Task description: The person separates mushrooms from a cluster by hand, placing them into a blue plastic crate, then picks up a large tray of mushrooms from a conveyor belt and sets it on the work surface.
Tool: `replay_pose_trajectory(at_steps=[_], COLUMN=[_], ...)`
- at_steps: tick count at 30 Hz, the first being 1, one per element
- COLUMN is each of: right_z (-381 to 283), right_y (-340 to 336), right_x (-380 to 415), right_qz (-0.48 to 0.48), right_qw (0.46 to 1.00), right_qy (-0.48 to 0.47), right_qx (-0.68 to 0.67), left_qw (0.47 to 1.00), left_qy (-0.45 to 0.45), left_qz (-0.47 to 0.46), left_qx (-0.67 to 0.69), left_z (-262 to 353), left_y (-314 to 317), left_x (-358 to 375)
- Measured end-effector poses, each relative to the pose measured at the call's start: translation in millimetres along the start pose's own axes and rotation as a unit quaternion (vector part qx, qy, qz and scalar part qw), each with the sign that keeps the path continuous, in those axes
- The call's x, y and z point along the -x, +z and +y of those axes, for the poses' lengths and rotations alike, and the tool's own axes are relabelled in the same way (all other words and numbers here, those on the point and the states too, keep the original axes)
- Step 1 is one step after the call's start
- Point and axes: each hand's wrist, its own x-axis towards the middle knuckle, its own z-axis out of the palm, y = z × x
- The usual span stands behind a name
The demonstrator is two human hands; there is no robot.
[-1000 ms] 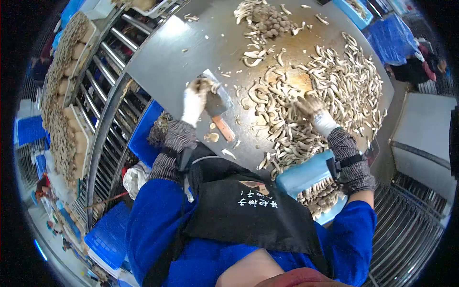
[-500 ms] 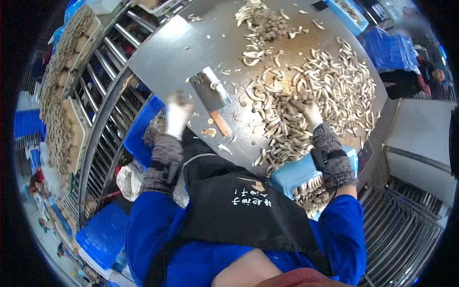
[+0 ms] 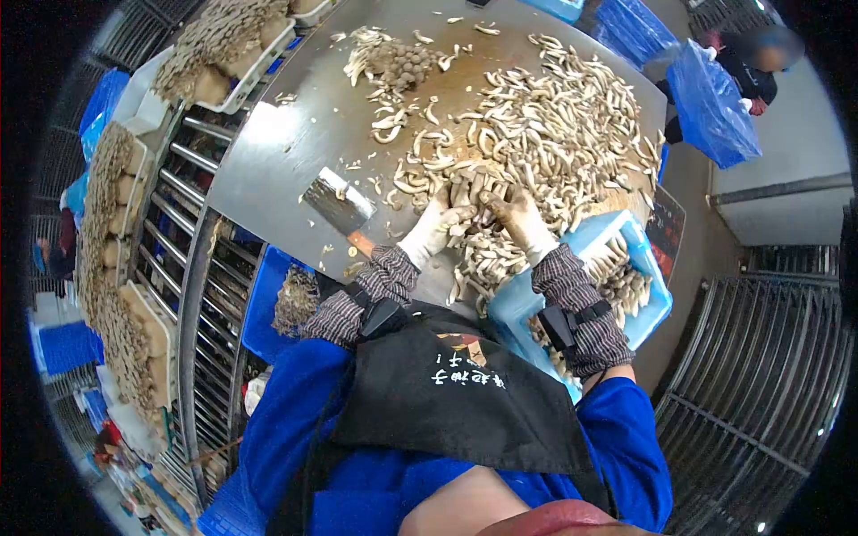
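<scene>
My left hand point(image 3: 434, 225) and my right hand point(image 3: 518, 219), both in soiled white gloves, meet at the near edge of a big pile of loose brown-capped mushrooms point(image 3: 572, 116). Their fingers curl inward around a small bunch of mushrooms point(image 3: 471, 191) between them. Some of the fingertips are hidden among the stems. To the left of my left hand, a cleaver point(image 3: 341, 202) lies flat on the steel table point(image 3: 259, 192), its wooden handle partly behind my wrist. Below my right forearm stands a light-blue basket point(image 3: 659, 308) holding mushrooms.
An uncut mushroom cluster point(image 3: 398, 64) sits at the table's far side. A blue bin point(image 3: 259, 308) with trimmings stands at the left, beside a roller conveyor point(image 3: 192, 156) and trays of mushroom clusters point(image 3: 147, 344). At upper right, a person point(image 3: 751, 76) stands by a blue plastic bag point(image 3: 706, 107).
My left hand has come from above the blue bin over to the mushrooms and joined my right hand. The view has shifted, showing more of the light-blue basket.
</scene>
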Motion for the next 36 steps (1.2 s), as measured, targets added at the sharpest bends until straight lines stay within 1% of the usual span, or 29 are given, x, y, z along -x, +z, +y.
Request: replay_pose_trajectory(at_steps=[1, 2, 3, 4, 5, 6, 7, 9, 10, 11, 12, 13, 14, 15, 17, 18, 20, 21, 22, 23, 25, 26, 27, 29, 30, 32, 33, 35, 36], right_z=[2, 15, 14, 13, 13, 1, -1, -3, -9, 2, 9, 16, 23, 12, -7, -3, 4, 2, -1, 2, -4, -6, -17, -25, -27, -31, -32, -33, -29], right_y=[-3, 5, 6, 8, 8, 0, -1, 1, 4, 8, 12, 15, 22, 17, 8, 15, 15, 13, 11, 12, 12, 9, 6, 8, 4, -4, -2, 4, 3], right_x=[0, 1, 5, 10, 16, 24, 28, 35, 41, 38, 35, 32, 35, 39, 45, 40, 38, 39, 42, 38, 30, 33, 36, 31, 29, 27, 26, 25, 23], right_qz=[-0.016, -0.005, 0.016, -0.001, -0.018, -0.032, -0.031, -0.02, -0.009, -0.007, 0.004, 0.014, 0.015, 0.014, -0.003, 0.013, 0.004, -0.004, -0.045, -0.047, -0.042, -0.016, -0.039, 0.051, 0.052, 0.051, 0.051, 0.065, 0.022], right_qw=[0.999, 0.992, 0.998, 0.993, 0.984, 0.993, 0.993, 0.981, 0.965, 0.965, 0.966, 0.967, 0.96, 0.96, 0.961, 0.942, 0.952, 0.962, 0.96, 0.96, 0.965, 0.967, 0.95, 0.947, 0.947, 0.979, 0.979, 0.982, 0.987], right_qy=[0.033, -0.035, -0.05, -0.087, -0.122, -0.106, -0.105, -0.161, -0.187, -0.184, -0.183, -0.182, -0.158, -0.156, -0.127, -0.14, -0.133, -0.128, -0.105, -0.103, -0.138, -0.136, -0.083, -0.097, -0.096, -0.04, -0.04, -0.079, -0.051], right_qx=[-0.003, -0.118, -0.039, -0.084, -0.13, -0.05, -0.053, -0.105, -0.184, -0.186, -0.182, -0.178, -0.231, -0.232, -0.246, -0.304, -0.274, -0.243, -0.255, -0.255, -0.217, -0.212, -0.3, -0.301, -0.301, -0.195, -0.195, -0.161, -0.153], left_qw=[0.999, 0.999, 0.999, 0.997, 0.997, 0.997, 0.996, 0.997, 0.992, 0.985, 0.992, 0.992, 0.988, 0.982, 0.984, 0.978, 0.971, 0.988, 0.996, 0.996, 0.981, 0.99, 0.99, 0.995, 0.995, 0.995, 0.995, 0.992, 0.988], left_qy=[-0.03, -0.033, -0.021, -0.009, -0.012, 0.013, 0.039, 0.03, 0.061, 0.092, 0.085, 0.083, 0.083, 0.084, 0.074, 0.083, 0.089, 0.083, 0.077, 0.076, 0.047, 0.077, 0.075, 0.041, 0.039, 0.028, 0.027, 0.052, 0.025], left_qz=[0.009, 0.006, 0.014, 0.023, 0.022, 0.01, -0.003, 0.004, 0.02, 0.037, 0.043, 0.044, 0.052, 0.06, 0.075, 0.068, 0.063, 0.053, 0.042, 0.045, 0.094, 0.073, 0.074, 0.089, 0.089, 0.092, 0.093, 0.088, 0.125], left_qx=[0.034, 0.031, -0.02, -0.07, -0.072, -0.077, -0.082, -0.076, -0.11, -0.142, -0.083, -0.084, -0.121, -0.158, -0.146, -0.179, -0.211, -0.122, -0.033, -0.033, -0.161, -0.093, -0.093, -0.007, -0.007, -0.022, -0.021, -0.078, -0.093], left_z=[-2, -4, -2, 0, 1, 2, 3, 1, 0, -2, -2, 0, 3, 8, 24, 32, 30, 27, 25, 24, 39, 35, 30, 22, 20, 17, 19, 24, 25], left_y=[1, 3, 9, 14, 18, 19, 20, 18, 16, 14, 17, 17, 17, 20, 35, 41, 37, 32, 26, 18, 21, 19, 15, 9, 9, 11, 18, 32, 32], left_x=[3, 1, 1, 1, 3, 4, 4, 5, 7, 7, 8, 9, 11, 12, 19, 21, 19, 15, 11, 9, 8, 6, 6, 4, 4, 4, 5, 8, 9])
